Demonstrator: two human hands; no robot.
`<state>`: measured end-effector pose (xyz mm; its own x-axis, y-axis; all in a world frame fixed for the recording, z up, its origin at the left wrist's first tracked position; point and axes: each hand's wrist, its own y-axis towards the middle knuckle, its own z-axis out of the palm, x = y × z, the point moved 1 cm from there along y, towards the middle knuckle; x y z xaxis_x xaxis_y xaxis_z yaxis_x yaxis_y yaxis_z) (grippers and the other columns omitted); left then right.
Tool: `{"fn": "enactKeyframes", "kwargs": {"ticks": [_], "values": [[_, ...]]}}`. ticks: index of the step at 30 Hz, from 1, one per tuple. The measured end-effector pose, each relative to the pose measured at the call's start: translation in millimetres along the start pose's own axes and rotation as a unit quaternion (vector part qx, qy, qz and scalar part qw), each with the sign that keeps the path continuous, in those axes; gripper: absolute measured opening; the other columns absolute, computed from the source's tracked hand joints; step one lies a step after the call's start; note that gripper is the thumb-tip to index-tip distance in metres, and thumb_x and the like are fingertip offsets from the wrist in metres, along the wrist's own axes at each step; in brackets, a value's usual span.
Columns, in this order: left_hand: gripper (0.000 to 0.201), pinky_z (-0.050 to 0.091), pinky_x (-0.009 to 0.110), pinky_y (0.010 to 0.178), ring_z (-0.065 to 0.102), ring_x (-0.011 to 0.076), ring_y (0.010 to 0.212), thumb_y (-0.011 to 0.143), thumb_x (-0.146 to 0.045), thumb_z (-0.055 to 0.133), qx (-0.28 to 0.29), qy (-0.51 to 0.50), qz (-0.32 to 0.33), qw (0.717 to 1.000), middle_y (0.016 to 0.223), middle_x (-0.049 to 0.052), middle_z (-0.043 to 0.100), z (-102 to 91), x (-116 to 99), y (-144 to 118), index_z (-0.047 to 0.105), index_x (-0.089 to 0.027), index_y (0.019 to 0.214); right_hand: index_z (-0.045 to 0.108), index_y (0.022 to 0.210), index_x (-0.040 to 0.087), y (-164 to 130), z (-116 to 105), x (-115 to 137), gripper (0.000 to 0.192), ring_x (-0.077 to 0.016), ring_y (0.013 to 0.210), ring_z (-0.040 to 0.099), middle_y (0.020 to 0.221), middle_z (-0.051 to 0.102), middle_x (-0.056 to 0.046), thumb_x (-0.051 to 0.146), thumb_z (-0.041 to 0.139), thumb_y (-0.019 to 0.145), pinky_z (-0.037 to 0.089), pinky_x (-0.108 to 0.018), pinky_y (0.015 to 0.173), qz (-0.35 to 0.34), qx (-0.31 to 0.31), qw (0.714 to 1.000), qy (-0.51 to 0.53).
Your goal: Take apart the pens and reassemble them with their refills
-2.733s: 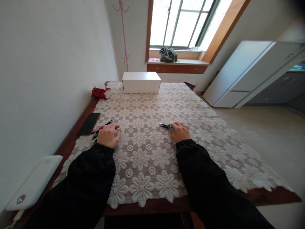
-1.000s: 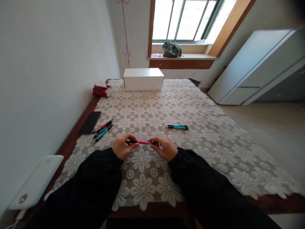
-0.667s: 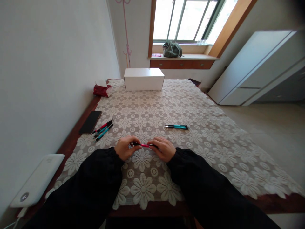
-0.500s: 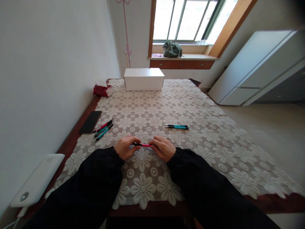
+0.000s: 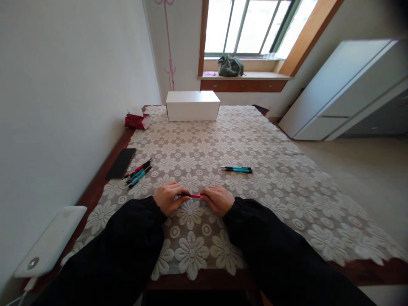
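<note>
Two hands met over the near middle of the table (image 5: 95, 187), each closed on one end of a pink pen (image 5: 195, 195) held level just above the lace cloth (image 5: 270, 148). At the near left corner a white flat device (image 5: 51, 242) lay partly over the edge. Farther along the left edge rested a black phone (image 5: 121, 163), and just beside it on the cloth sat a small cluster of pens (image 5: 138, 173), pink and teal, lying close together. The left hand (image 5: 168, 198) had its fingers curled around the pen's dark left end. The right hand (image 5: 218, 199) was likewise wrapped around the other end, so only the short pink middle showed between them. Beyond the right hand, toward the middle of the table, two teal pens (image 5: 237, 169) lay side by side, apart from the hands. At the far left corner stood a red tissue pack (image 5: 137, 120), and at the far edge a white box (image 5: 192, 105).
</note>
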<state>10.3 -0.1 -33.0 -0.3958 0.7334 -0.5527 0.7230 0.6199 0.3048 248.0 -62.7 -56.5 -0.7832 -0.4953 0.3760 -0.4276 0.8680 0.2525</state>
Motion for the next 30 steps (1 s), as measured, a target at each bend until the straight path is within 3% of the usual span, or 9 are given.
{"fn": "enactKeyframes", "kwargs": {"ticks": [30], "values": [[0.017, 0.049, 0.034, 0.075, 0.063, 0.02, 0.081, 0.096, -0.032, 0.061, 0.017, 0.109, 0.014, 0.994, 0.089, 0.002, 0.078, 3.9, -1.2, -0.8, 0.075, -0.023, 0.092, 0.065, 0.096, 0.02, 1.6, 2.3, 0.9, 0.02, -0.0193, 0.078, 0.067, 0.083, 0.073, -0.006, 0.03, 0.051, 0.104, 0.044, -0.033, 0.074, -0.016, 0.007, 1.0, -0.01]]}}
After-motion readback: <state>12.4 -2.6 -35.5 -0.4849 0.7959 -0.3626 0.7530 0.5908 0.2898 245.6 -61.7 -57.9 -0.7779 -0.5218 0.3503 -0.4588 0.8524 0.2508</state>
